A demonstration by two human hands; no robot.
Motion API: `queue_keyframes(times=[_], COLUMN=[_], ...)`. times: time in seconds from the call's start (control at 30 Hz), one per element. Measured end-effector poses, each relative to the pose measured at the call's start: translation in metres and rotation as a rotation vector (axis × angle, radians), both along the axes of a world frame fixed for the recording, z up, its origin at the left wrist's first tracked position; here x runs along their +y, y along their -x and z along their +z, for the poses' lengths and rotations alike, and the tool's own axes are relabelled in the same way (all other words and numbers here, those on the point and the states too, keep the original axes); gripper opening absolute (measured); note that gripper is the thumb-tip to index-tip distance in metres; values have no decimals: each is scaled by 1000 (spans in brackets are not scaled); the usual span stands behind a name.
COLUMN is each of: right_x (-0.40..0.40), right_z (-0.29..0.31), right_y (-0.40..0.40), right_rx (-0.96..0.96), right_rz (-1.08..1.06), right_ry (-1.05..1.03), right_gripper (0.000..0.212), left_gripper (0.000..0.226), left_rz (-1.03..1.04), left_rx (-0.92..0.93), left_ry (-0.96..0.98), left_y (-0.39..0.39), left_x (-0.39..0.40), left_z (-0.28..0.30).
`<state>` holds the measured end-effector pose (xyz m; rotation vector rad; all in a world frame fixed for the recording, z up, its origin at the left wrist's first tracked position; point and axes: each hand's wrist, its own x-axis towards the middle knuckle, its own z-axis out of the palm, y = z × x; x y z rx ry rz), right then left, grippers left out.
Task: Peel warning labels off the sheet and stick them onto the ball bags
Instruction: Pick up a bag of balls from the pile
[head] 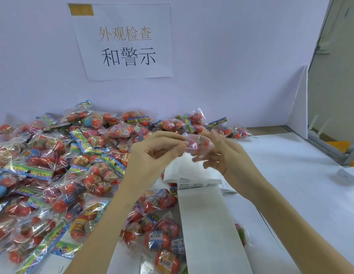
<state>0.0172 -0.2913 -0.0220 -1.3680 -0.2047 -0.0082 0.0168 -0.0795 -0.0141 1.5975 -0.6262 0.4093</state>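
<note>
Clear crinkly plastic ball bag [198,144] holding red balls is raised above the white surface [290,194], pinched between left hand [152,155] and right hand [223,155], each grip grasping it; the long white label sheet [203,214] lies beneath.

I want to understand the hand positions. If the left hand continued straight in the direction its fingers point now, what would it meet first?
The left hand points right, toward the ball bag held up between both hands, so it would likely meet that bag first, with the right hand just behind it. Blur hides the exact contact.
</note>
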Motion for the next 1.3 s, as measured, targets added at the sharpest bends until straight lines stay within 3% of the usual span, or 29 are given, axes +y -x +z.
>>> queue_keyframes(times=[0.1,0.3,0.47,0.63,0.73,0.9,1.07,1.13,1.23,1.3], right_x=[-2,-1,4,7,6,9,8,11,13,11], right_z=[0,-2,-3,-2,-2,-2,3,0,-4,-4], right_y=[1,1,5,7,7,8,11,10,7,5], right_rx=[-41,-66,-45,-91,-116,-192,-144,-173,-198,-163], right_rz=[-48,43,154,-65,-117,-164,82,32,-91,-96], right_ry=[-41,28,104,131,99,163,200,224,122,53], right_gripper=[58,42,21,33,26,24,27,31,30,28], left_gripper=[19,63,19,74,47,31,17,24,50,41], left_rz=[-50,70,88,57,50,20,82,120,112,100], left_rx=[-3,257,406,495,485,479,458,433,346,277], left_ry=[-106,79,109,191,260,325,419,353,55,-37], left_y=[-1,-5,-9,-12,-9,-5,-9,-10,-11,-11], left_x=[2,3,4,11,5,2,3,3,2,-1], left_z=[-3,1,-4,-2,1,-1,-5,-6,-8,-10])
